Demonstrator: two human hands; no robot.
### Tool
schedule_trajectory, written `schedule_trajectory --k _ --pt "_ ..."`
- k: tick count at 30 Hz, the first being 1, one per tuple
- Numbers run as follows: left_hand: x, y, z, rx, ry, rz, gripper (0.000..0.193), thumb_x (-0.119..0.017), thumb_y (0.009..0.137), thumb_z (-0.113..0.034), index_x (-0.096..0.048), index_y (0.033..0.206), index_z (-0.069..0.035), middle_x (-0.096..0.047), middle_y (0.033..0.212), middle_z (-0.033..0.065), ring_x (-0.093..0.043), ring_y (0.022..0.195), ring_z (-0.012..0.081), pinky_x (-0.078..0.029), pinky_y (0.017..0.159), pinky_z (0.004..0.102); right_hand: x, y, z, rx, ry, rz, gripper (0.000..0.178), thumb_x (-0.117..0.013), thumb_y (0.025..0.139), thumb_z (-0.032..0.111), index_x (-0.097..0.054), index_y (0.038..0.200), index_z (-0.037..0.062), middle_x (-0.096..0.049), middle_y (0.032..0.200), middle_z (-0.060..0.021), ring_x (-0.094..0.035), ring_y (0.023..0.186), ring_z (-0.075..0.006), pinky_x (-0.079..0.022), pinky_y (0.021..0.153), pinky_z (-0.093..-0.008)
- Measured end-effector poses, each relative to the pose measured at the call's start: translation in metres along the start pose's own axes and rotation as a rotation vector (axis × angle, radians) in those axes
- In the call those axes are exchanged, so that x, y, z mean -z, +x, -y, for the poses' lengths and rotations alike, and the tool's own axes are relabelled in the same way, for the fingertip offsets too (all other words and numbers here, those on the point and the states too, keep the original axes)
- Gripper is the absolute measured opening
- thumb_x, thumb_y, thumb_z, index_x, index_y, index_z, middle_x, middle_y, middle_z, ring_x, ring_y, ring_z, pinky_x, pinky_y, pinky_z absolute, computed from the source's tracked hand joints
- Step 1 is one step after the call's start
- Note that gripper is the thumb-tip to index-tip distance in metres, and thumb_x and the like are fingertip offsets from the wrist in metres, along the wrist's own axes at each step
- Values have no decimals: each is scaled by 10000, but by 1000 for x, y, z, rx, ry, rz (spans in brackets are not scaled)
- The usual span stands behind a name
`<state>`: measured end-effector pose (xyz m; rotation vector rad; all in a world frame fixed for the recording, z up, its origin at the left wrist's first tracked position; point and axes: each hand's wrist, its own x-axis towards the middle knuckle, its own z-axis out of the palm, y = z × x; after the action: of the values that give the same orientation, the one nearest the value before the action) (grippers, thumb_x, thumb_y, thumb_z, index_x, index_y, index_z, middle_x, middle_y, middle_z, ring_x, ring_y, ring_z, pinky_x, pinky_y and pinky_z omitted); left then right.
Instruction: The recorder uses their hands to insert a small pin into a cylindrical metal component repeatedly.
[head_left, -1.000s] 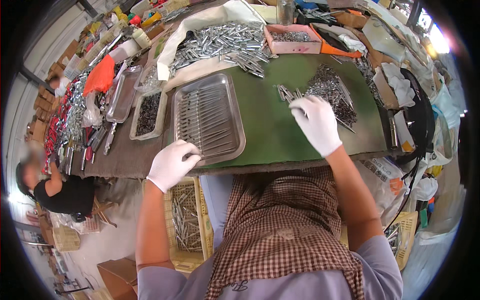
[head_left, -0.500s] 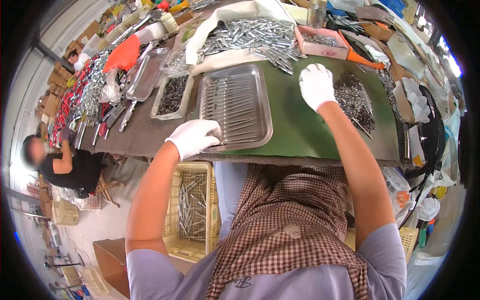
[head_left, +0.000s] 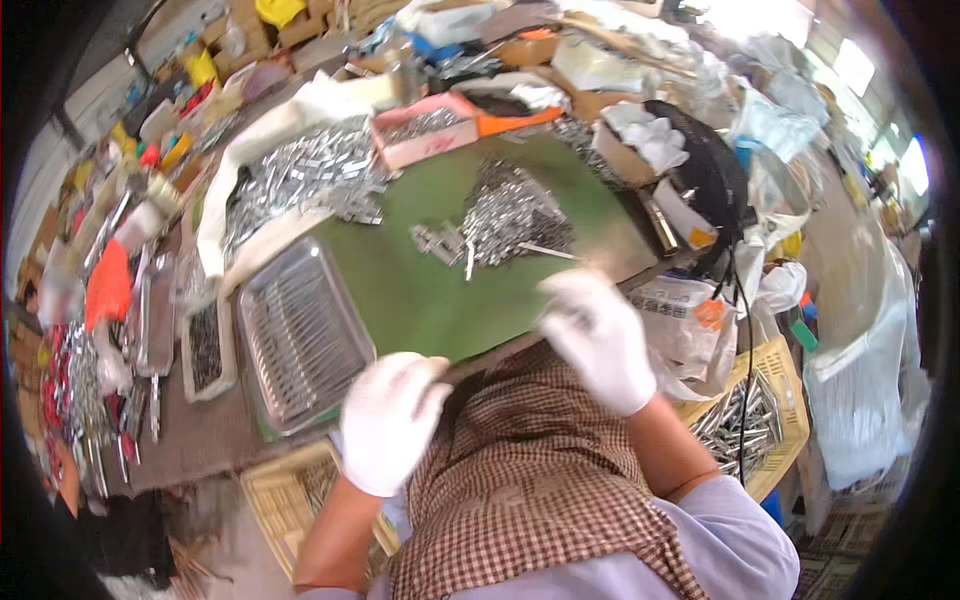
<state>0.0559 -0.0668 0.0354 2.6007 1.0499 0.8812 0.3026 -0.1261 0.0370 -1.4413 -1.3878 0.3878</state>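
Observation:
My left hand (head_left: 393,425), in a white glove, is just off the near right corner of a metal tray (head_left: 362,322), with thumb and fingers apart and nothing seen between them. In the tray lie several slim metal rods (head_left: 305,325) side by side. My right hand (head_left: 598,340), also gloved, hovers by the front edge of the green mat (head_left: 430,305); its fingers are smeared by motion. Beyond it, a heap of small metal parts (head_left: 515,215) lies on the mat, with a few loose metal pieces (head_left: 438,242) at its left side and a thin rod (head_left: 548,250) at its near edge.
A white-lined holder (head_left: 212,225) full of shiny metal pieces and a pink box (head_left: 425,143) of small parts stand at the back. A narrow bin (head_left: 228,365) of dark parts is left of the tray. Yellow crates (head_left: 790,400) with metal rods flank me below the table.
The view has swung to the right. My left hand has left the tray's near edge, and my right hand has come back from beside the heap to the mat's front edge.

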Motion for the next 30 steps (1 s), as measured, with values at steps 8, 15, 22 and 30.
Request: schedule_trajectory --k 8,15,22,30 --pt "37 -34 114 194 396 -190 139 -647 879 -123 -716 996 -95 -728 998 83 -657 977 311 -515 870 444 -11 -33 -34 -95 114 31 287 -666 921 -17 -673 1208 -6 -721 1129 -121 -700 956 -174 -553 857 -309" --pt "51 -74 124 253 461 -116 98 -686 881 -211 -724 830 -137 -737 858 33 -676 952 258 -531 865 414 -48 -32 -37 -213 201 218 259 -635 925 -47 -676 1177 -3 -709 996 -73 -669 896 -124 -527 856 -282" --pt "46 -75 115 305 464 -138 88 -660 886 -176 -712 880 -105 -730 853 64 -697 916 272 -542 828 444 -75 -15 -9 -65 186 336 261 -635 926 -51 -672 1180 -5 -716 951 -72 -671 850 -116 -536 817 -267" --pt "4 -114 9 211 -52 -389 196 -726 844 -208 -697 996 -89 -697 963 63 -669 919 268 -515 816 424 -139 -40 22 -140 432 759 353 -637 932 -31 -626 1284 -8 -701 960 -77 -666 880 -138 -524 836 -271"
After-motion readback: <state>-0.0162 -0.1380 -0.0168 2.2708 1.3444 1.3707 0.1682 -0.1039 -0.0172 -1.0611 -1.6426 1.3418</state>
